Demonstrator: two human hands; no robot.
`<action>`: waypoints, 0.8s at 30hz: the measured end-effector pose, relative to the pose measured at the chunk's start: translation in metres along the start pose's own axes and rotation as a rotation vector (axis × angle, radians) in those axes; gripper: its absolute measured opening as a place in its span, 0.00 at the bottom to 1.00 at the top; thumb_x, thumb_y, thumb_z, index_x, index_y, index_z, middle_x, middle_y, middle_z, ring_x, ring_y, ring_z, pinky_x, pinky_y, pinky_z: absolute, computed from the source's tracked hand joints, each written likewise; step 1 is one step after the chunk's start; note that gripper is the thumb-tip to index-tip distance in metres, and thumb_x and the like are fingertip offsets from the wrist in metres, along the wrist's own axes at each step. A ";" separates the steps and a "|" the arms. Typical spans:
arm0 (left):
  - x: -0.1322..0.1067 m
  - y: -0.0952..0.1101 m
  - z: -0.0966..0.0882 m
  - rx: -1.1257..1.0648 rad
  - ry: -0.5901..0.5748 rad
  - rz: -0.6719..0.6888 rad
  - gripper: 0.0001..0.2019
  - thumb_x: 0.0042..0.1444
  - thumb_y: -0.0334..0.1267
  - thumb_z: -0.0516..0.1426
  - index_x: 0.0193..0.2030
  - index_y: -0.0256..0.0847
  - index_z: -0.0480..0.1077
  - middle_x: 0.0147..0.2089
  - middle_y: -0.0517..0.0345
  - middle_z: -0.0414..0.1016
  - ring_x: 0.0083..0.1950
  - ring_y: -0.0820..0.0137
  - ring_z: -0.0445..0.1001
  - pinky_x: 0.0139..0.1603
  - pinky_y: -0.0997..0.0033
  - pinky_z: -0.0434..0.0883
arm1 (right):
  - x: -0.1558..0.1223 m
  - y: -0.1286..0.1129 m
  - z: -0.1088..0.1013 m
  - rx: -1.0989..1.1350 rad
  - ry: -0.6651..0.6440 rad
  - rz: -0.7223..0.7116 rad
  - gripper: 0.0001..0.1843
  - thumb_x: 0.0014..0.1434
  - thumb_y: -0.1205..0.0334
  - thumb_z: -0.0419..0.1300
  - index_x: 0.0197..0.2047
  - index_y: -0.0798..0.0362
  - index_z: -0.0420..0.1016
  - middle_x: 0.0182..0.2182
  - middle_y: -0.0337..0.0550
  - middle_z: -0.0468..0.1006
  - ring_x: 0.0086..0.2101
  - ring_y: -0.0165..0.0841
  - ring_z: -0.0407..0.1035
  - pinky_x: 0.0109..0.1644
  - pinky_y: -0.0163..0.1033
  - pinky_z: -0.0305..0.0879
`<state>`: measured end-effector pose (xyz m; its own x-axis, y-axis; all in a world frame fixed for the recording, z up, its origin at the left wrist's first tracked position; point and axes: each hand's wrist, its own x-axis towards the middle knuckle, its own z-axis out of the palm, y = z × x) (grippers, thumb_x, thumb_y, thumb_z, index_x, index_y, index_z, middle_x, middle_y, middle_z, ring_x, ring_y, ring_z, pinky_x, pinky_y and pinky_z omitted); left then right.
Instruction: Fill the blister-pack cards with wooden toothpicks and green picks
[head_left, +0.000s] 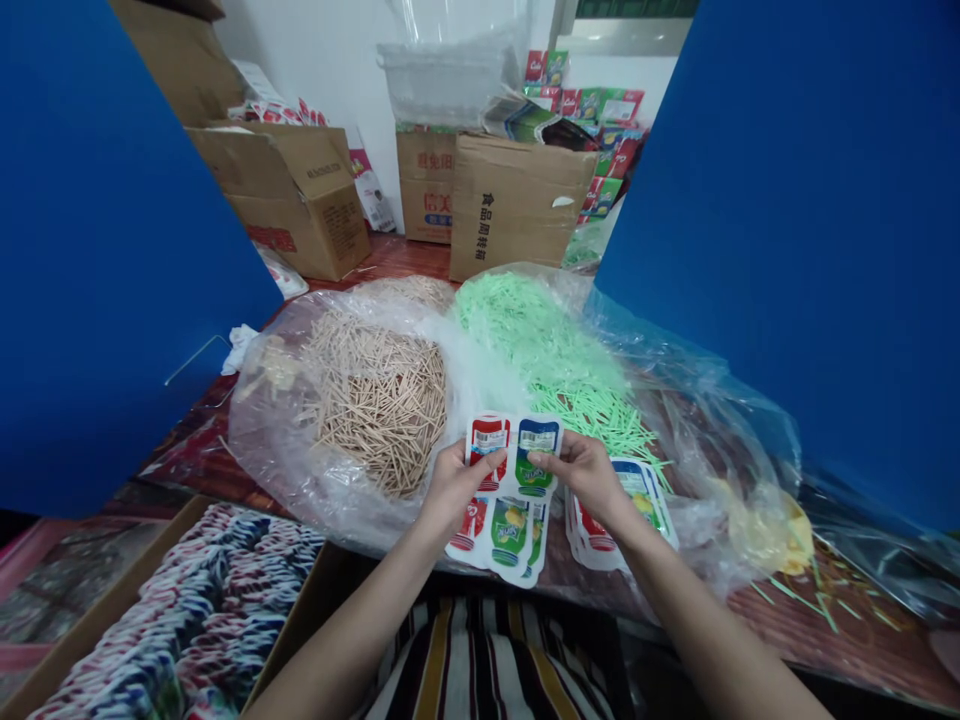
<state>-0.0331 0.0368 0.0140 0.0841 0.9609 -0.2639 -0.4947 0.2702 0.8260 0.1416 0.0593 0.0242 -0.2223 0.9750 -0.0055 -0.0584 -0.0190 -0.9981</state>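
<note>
A double candy packet (538, 468), red on one half and green and blue on the other, is pinched between both hands. My left hand (459, 477) grips its red side with the thumb on top. On the green side, my right hand (587, 474) has its thumb pressed flat on the front. Just below lie several similar packets (510, 535), overlapping at the table edge. Another small stack (643, 500) sits partly under my right forearm. Beyond the hands are a heap of light brown sticks (382, 410) and a heap of green sticks (592, 400), both on clear plastic.
At lower left, a cardboard box (187, 515) holds rows of packed packets (217, 600). Blue panels (97, 250) flank the table on both sides. Cardboard boxes (517, 210) stand at the back. Clear plastic sheeting (697, 420) and scattered green sticks (821, 600) lie at right.
</note>
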 end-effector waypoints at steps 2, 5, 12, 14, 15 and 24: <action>-0.001 0.000 -0.003 0.002 -0.004 0.005 0.19 0.39 0.43 0.68 0.38 0.34 0.75 0.34 0.51 0.81 0.33 0.65 0.78 0.39 0.64 0.74 | -0.001 0.004 0.000 0.021 0.004 0.008 0.19 0.42 0.52 0.71 0.36 0.53 0.78 0.32 0.42 0.82 0.31 0.39 0.76 0.38 0.46 0.74; -0.001 0.002 -0.005 -0.017 0.008 0.012 0.18 0.37 0.41 0.69 0.35 0.34 0.76 0.31 0.52 0.80 0.30 0.66 0.77 0.36 0.65 0.74 | -0.006 0.009 0.001 0.061 -0.010 0.016 0.19 0.44 0.52 0.70 0.39 0.53 0.78 0.33 0.43 0.82 0.32 0.39 0.76 0.39 0.47 0.74; -0.003 -0.004 -0.006 0.056 -0.024 -0.102 0.19 0.35 0.43 0.70 0.34 0.33 0.76 0.27 0.52 0.80 0.26 0.67 0.76 0.31 0.67 0.74 | -0.019 0.021 0.003 0.074 0.030 0.055 0.18 0.43 0.54 0.71 0.35 0.54 0.76 0.31 0.42 0.81 0.30 0.36 0.76 0.37 0.42 0.74; -0.004 -0.009 -0.005 0.130 -0.014 -0.114 0.19 0.36 0.43 0.69 0.34 0.33 0.76 0.28 0.52 0.80 0.26 0.67 0.76 0.31 0.67 0.74 | -0.024 0.023 0.003 0.067 0.086 0.038 0.18 0.42 0.53 0.71 0.34 0.54 0.76 0.30 0.41 0.81 0.29 0.36 0.75 0.35 0.42 0.74; -0.005 -0.011 -0.004 0.160 -0.010 -0.113 0.19 0.36 0.43 0.69 0.34 0.33 0.76 0.28 0.52 0.80 0.26 0.67 0.77 0.31 0.67 0.74 | -0.026 0.024 0.002 0.057 0.111 0.025 0.19 0.41 0.53 0.71 0.34 0.55 0.76 0.29 0.41 0.81 0.29 0.36 0.75 0.35 0.42 0.74; -0.015 -0.030 0.011 0.158 -0.044 -0.102 0.16 0.33 0.35 0.70 0.32 0.35 0.76 0.29 0.54 0.81 0.27 0.67 0.76 0.34 0.66 0.74 | -0.058 0.029 -0.007 0.019 0.256 0.006 0.19 0.41 0.56 0.72 0.36 0.54 0.75 0.31 0.42 0.81 0.31 0.38 0.75 0.37 0.44 0.74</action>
<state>-0.0099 0.0148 -0.0008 0.1660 0.9289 -0.3310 -0.3404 0.3690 0.8648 0.1599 0.0042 -0.0045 0.0312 0.9991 -0.0291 -0.0766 -0.0267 -0.9967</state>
